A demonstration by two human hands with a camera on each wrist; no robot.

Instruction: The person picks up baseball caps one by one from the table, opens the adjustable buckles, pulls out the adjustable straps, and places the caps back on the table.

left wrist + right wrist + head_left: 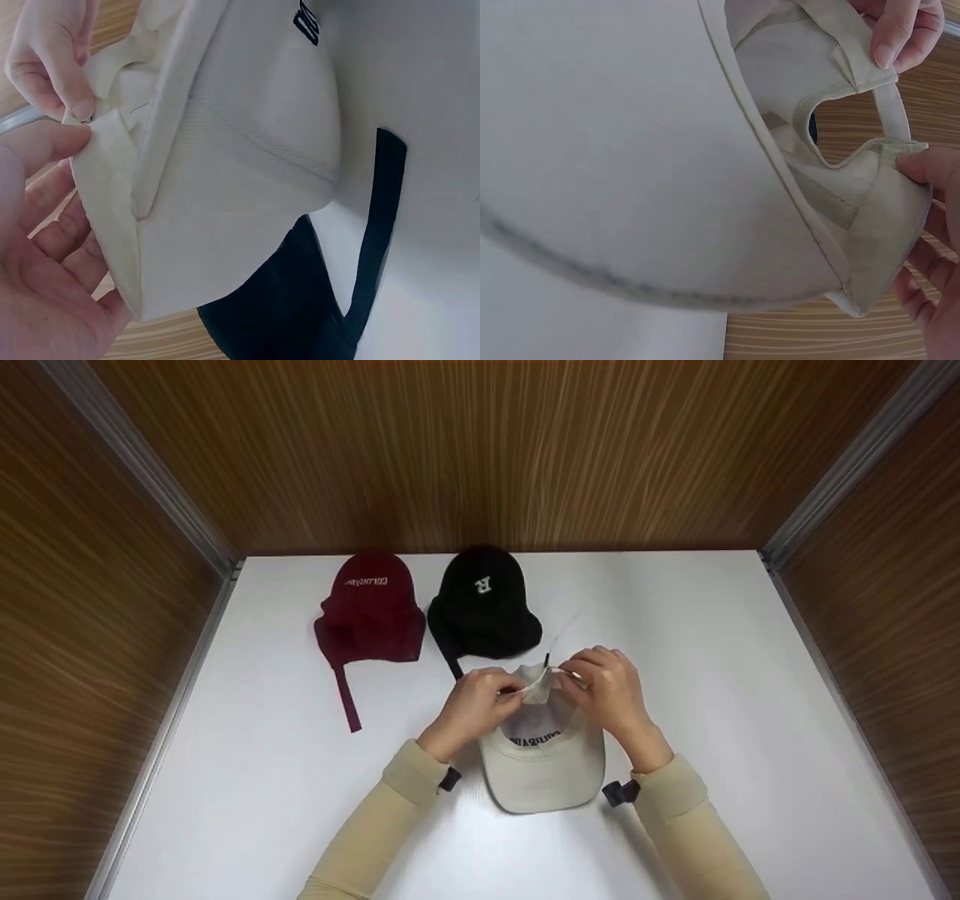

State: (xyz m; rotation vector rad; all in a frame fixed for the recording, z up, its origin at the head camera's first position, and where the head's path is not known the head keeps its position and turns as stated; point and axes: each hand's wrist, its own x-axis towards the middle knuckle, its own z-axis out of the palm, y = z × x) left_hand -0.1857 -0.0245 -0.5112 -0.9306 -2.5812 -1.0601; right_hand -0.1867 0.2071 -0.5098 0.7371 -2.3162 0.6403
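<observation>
A cream baseball cap (544,784) lies with its brim toward me, dark lettering showing through the inside of its crown. My left hand (478,701) pinches the cap's back edge on one side of the rear opening. On the other side, my right hand (606,686) holds the edge between thumb and fingers. In the right wrist view a narrow strap (891,112) bridges the gap between the two held ends. A small dark piece (547,659) with a thin clear strip stands up beside the fingers in the head view.
A maroon cap (369,619) and a black cap (484,611) lie side by side at the back of the white table (757,720), each with a loose strap trailing toward me. Wood-patterned panels (495,457) enclose the table at the back and both sides.
</observation>
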